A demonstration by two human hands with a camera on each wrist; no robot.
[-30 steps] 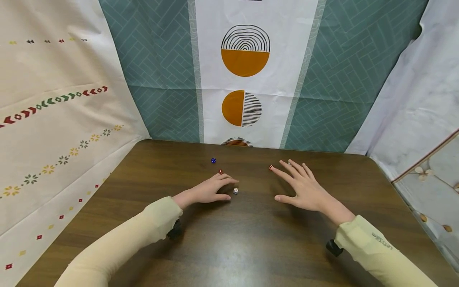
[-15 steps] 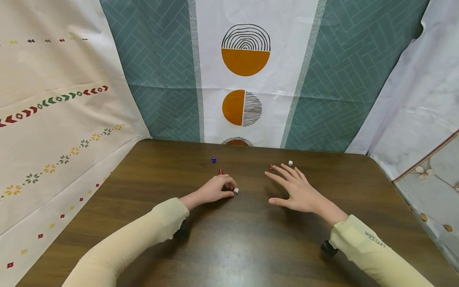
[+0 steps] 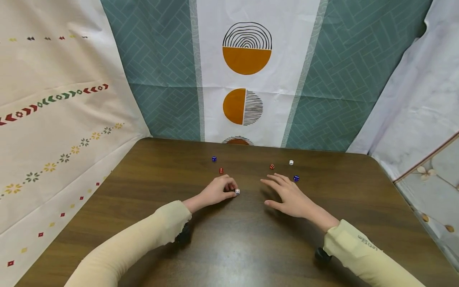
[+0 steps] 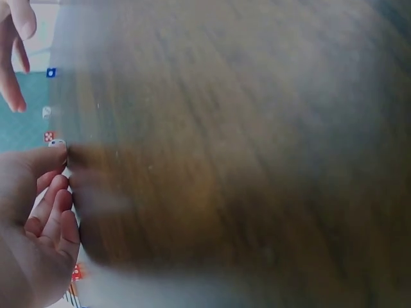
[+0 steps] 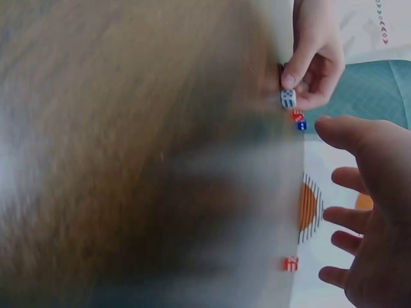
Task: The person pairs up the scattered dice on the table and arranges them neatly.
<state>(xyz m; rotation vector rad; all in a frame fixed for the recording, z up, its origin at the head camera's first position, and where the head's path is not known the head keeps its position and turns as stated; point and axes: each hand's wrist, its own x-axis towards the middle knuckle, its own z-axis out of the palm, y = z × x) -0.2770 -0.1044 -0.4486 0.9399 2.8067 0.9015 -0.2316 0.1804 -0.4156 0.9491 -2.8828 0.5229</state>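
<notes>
My left hand (image 3: pixel 217 190) pinches a white die (image 3: pixel 237 191) between thumb and index finger at the middle of the table, the other fingers curled. In the right wrist view the white die (image 5: pixel 288 98) shows its dotted faces beside the thumb tip. Just behind that hand lies a red die (image 3: pixel 221 170), with a blue die (image 3: pixel 214 158) farther back. Held over the table to the right, my right hand (image 3: pixel 292 198) has its fingers spread and nothing in them. Beyond its fingertips are another red die (image 3: pixel 272 166), a white die (image 3: pixel 291 162) and a blue die (image 3: pixel 296 178).
The dice lie on a dark brown wooden table (image 3: pixel 222 247). A patterned curtain (image 3: pixel 165 107) hangs along the back edge. Pale cloths with printed borders (image 3: pixel 61 131) hang at the left, and a whitish cloth (image 3: pixel 405 103) at the right.
My left hand has moved slightly right, and its thumb and index finger have closed on the white die. My right hand has shifted left and nearer, uncovering the white and blue dice behind it.
</notes>
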